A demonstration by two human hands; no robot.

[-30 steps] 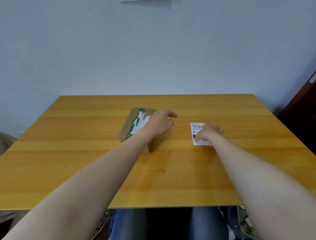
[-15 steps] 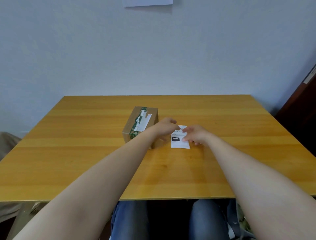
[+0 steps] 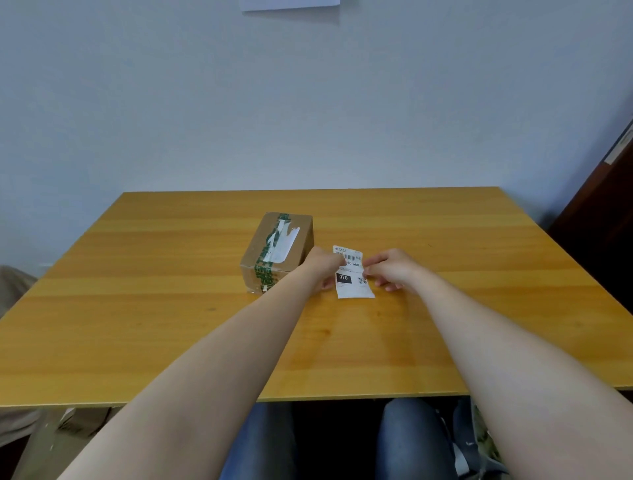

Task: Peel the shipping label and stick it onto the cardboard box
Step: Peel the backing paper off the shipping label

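Note:
A small cardboard box (image 3: 291, 248) with green tape and torn white label scraps on top stands near the middle of the wooden table (image 3: 137, 325). Just right of it I hold a white shipping label (image 3: 352, 279) with a barcode and a black "070" patch, lifted slightly off the table. My left hand (image 3: 325, 269) pinches the label's left edge, right beside the box's near right corner. My right hand (image 3: 394, 269) pinches the label's right edge. The label's middle and bottom show between the two hands.
A pale wall rises behind the table, with a sheet of paper (image 3: 291, 4) stuck at the top. A dark wooden piece of furniture (image 3: 603, 212) stands at the right. My legs in blue jeans (image 3: 411, 442) sit under the table's near edge.
My right hand brought the label from the right side of the table toward the box. My left hand came off the box and took the label's left edge.

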